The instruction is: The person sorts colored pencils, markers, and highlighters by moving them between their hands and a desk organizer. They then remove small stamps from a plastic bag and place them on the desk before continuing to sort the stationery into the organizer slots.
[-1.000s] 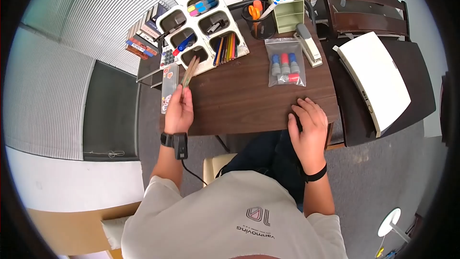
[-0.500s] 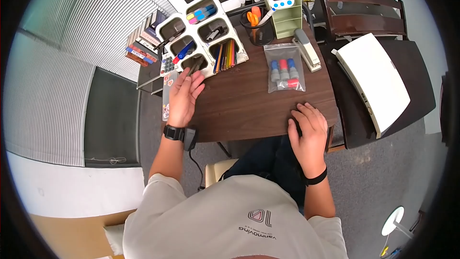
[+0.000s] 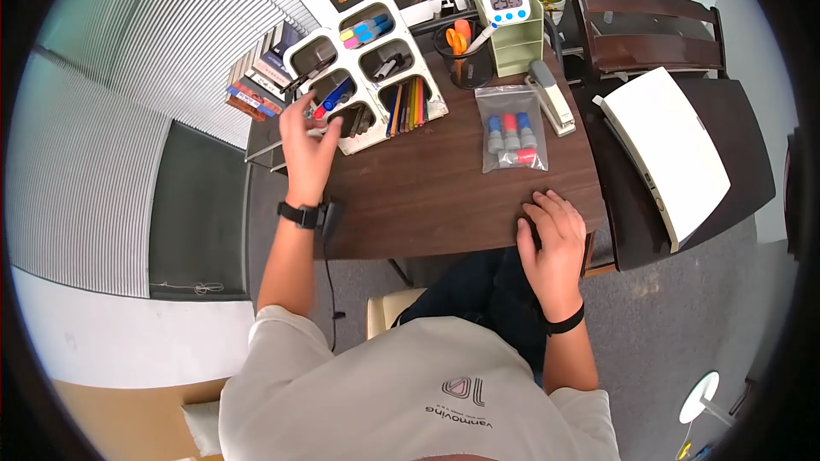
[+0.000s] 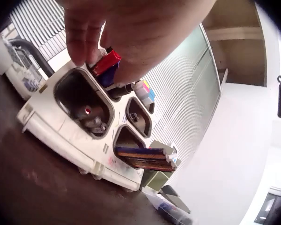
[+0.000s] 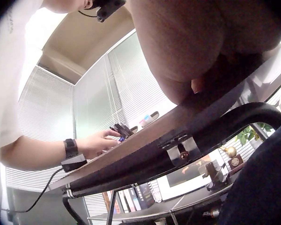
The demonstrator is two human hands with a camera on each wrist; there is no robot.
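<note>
My left hand [image 3: 307, 147] reaches over the left edge of a white organizer [image 3: 345, 149] that has several compartments. Its fingers and thumb are spread apart beside the compartment with a red-and-blue marker [image 3: 331, 102]. In the left wrist view, the red marker end [image 4: 107, 63] shows between fingers and thumb. Slim brownish sticks [image 3: 362, 119] stand in the compartment nearest the thumb. Colored pencils [image 3: 408, 107] fill the one to its right, and highlighters [image 3: 366, 32] lie in an upper one. My right hand [image 3: 553, 235] rests on the table's front edge, holding nothing.
A zip bag of marker-like tubes [image 3: 512, 132] lies mid-table, with a stapler [image 3: 551, 98] beside it. Behind stand a black mesh pen cup [image 3: 468, 64] and a green holder [image 3: 517, 51] with a timer [image 3: 506, 3]. Books [image 3: 260, 72] stand at the left; a white device [image 3: 670, 158] sits right.
My left hand put the slim brownish sticks into the organizer's near compartment, released them and moved left and up toward the red-and-blue marker. The right hand stayed put.
</note>
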